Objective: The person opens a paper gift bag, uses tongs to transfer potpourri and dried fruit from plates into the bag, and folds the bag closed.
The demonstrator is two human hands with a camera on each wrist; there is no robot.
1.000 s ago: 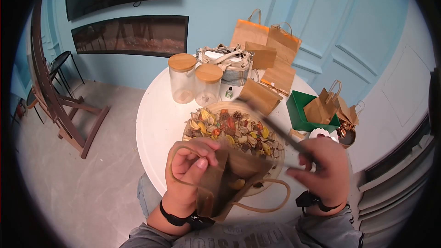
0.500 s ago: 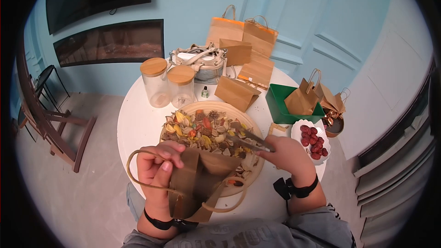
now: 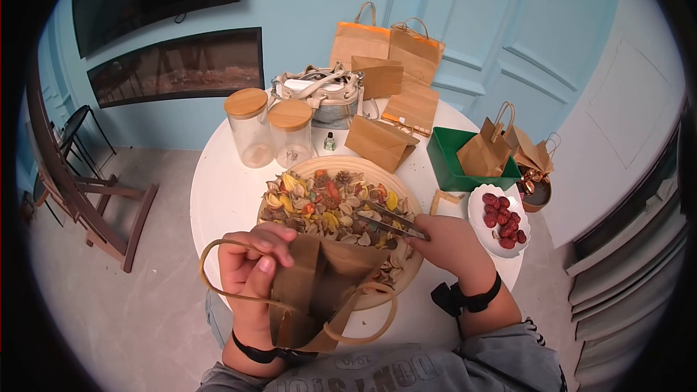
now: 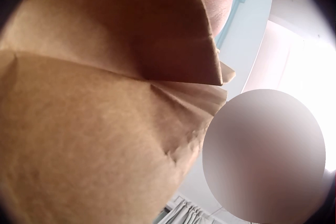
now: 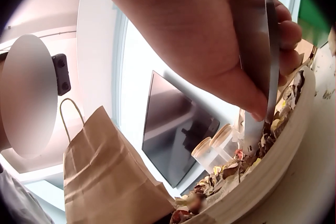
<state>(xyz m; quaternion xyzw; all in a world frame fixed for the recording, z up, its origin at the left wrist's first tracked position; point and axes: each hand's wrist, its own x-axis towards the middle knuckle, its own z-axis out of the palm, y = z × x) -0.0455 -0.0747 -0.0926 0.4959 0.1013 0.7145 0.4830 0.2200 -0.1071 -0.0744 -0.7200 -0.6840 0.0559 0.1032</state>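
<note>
In the head view, my right hand (image 3: 450, 243) grips metal tongs (image 3: 399, 223), also close up in the right wrist view as steel tongs (image 5: 257, 43). Their tips reach down into dried potpourri (image 3: 327, 199) of petals, pods and cones on a round, pale tray (image 3: 341, 162). My left hand (image 3: 250, 268) holds a brown paper bag (image 3: 298, 283) by its upper side, inside the loop of one twisted handle. The bag's mouth stands open towards me, over the tray's near edge. Brown paper (image 4: 94, 129) fills most of the left wrist view.
Two lidded jars (image 3: 250, 131), a small bottle (image 3: 329, 141) and a handbag (image 3: 323, 98) stand behind the tray. More paper bags (image 3: 381, 141) lie beyond. To the right are a green box (image 3: 439, 163) with a paper bag and a white plate (image 3: 475, 210) of red dates.
My right hand has brought the tongs from raised at the right down into the potpourri. The left hand keeps its hold on the bag. The head view has shifted, bringing the dates into sight.
</note>
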